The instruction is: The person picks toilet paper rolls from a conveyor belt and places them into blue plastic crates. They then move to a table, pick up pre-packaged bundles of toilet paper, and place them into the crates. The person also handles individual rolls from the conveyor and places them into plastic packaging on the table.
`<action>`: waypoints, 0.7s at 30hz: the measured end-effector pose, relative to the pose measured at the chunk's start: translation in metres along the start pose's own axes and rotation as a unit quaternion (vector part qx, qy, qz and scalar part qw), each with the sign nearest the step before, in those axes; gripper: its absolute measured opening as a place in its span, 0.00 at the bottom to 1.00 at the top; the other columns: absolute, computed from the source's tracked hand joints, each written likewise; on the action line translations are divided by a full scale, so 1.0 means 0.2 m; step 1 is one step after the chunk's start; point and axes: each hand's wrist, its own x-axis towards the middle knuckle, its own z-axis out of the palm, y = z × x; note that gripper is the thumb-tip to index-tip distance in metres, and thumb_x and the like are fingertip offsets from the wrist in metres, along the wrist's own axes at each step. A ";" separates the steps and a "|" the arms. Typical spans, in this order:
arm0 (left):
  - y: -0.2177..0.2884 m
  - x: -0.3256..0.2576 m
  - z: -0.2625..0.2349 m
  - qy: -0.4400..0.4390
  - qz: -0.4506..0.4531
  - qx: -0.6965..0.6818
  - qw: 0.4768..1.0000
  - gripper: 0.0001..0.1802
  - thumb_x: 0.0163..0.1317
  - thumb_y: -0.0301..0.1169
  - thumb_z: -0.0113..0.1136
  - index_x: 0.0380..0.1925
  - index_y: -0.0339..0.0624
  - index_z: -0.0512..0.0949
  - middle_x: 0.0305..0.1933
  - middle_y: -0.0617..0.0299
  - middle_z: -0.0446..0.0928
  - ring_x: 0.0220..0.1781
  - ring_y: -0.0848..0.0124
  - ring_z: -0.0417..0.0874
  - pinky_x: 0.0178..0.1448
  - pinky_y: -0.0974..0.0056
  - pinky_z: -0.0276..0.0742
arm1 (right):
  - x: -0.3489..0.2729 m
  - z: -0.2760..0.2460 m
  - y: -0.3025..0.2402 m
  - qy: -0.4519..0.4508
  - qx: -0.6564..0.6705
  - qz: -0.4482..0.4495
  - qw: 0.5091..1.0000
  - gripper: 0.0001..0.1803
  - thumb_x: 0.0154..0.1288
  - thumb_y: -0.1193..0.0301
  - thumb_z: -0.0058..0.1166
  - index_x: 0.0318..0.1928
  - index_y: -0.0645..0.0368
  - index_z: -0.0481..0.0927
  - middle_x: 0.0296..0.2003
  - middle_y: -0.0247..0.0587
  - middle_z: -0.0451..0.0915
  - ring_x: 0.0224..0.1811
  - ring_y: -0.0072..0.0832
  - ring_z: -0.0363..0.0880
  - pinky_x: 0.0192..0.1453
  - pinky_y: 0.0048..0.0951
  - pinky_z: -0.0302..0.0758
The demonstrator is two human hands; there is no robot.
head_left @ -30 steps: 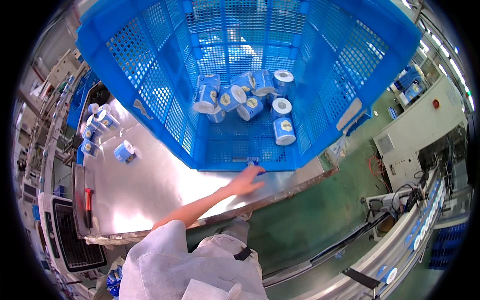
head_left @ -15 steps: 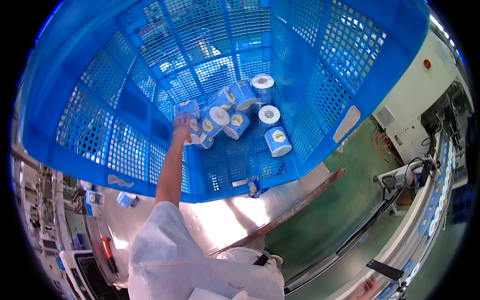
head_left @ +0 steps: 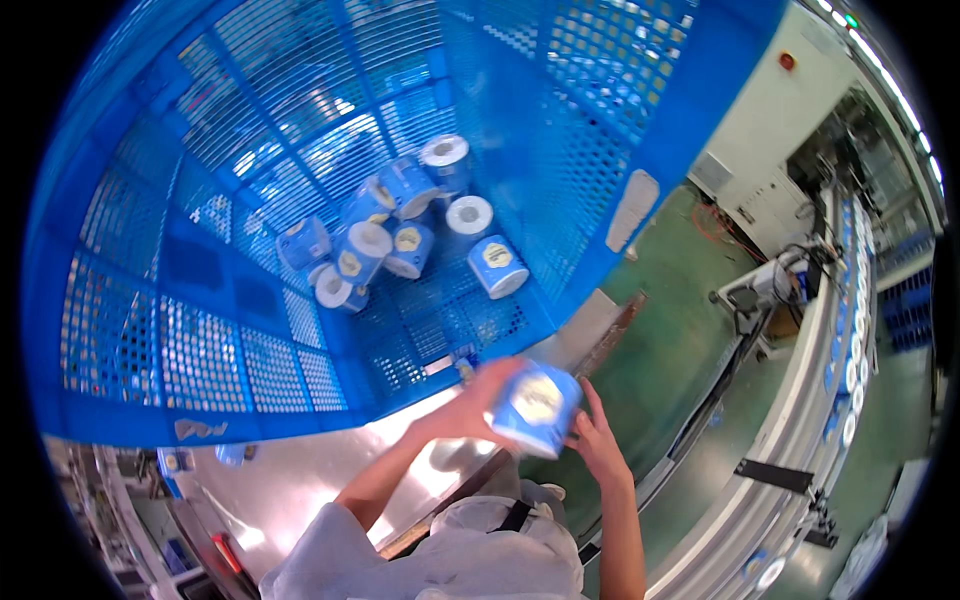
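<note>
1. Left hand [head_left: 478,402] grips a blue-wrapped roll [head_left: 538,410] between both hands; right hand [head_left: 602,448], fingers spread, is beside it.
2. A loosened left grip could drop it.
3. The blue basket [head_left: 690,110] beyond both hands might knock it.

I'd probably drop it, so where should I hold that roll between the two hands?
Probably by its curved sides, one hand from each side. The roll is fat and round, with its pale end toward the person, so left and right are curved. The left hand is on one side, the right hand at the other.
</note>
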 end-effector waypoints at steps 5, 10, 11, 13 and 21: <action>0.15 0.35 0.10 -0.232 0.082 0.051 0.968 0.68 0.46 0.47 0.81 0.80 0.41 0.46 0.84 0.45 0.40 0.85 0.50 0.40 0.84 0.51 0.45 | -0.31 -0.20 0.00 0.054 0.123 -0.072 0.988 0.59 0.54 0.51 0.74 0.79 0.51 0.52 0.67 0.44 0.71 0.69 0.37 0.73 0.73 0.43 0.70; -0.69 0.89 -0.26 0.031 -0.025 0.357 0.933 0.58 0.50 0.48 0.77 0.74 0.30 0.56 0.77 0.38 0.58 0.77 0.42 0.58 0.80 0.46 0.53 | -0.86 -0.24 -0.04 0.294 0.062 -0.174 0.938 0.56 0.51 0.67 0.77 0.78 0.50 0.57 0.65 0.40 0.72 0.70 0.32 0.67 0.75 0.38 0.63; -1.08 0.91 -0.48 0.065 0.008 0.396 0.916 0.60 0.47 0.49 0.78 0.73 0.30 0.57 0.77 0.38 0.58 0.77 0.42 0.58 0.79 0.46 0.54 | -0.93 -0.26 -0.06 0.322 0.058 -0.198 0.924 0.55 0.50 0.70 0.77 0.77 0.51 0.59 0.65 0.40 0.72 0.71 0.31 0.66 0.75 0.37 0.62; -1.49 0.94 -0.65 0.150 0.031 0.513 0.845 0.61 0.46 0.53 0.76 0.75 0.34 0.56 0.78 0.39 0.55 0.77 0.39 0.57 0.78 0.44 0.56 | -1.16 -0.59 0.11 0.462 -0.060 -0.302 0.832 0.52 0.49 0.71 0.78 0.74 0.53 0.63 0.64 0.39 0.72 0.70 0.33 0.67 0.74 0.38 0.64; -1.38 0.88 -0.61 0.221 -0.157 0.325 0.906 0.54 0.49 0.60 0.73 0.73 0.49 0.64 0.70 0.47 0.69 0.65 0.47 0.73 0.62 0.42 0.74 | -2.35 -0.96 0.32 0.858 -0.092 -0.303 0.404 0.43 0.58 0.63 0.74 0.70 0.57 0.67 0.64 0.46 0.72 0.64 0.35 0.73 0.67 0.38 0.73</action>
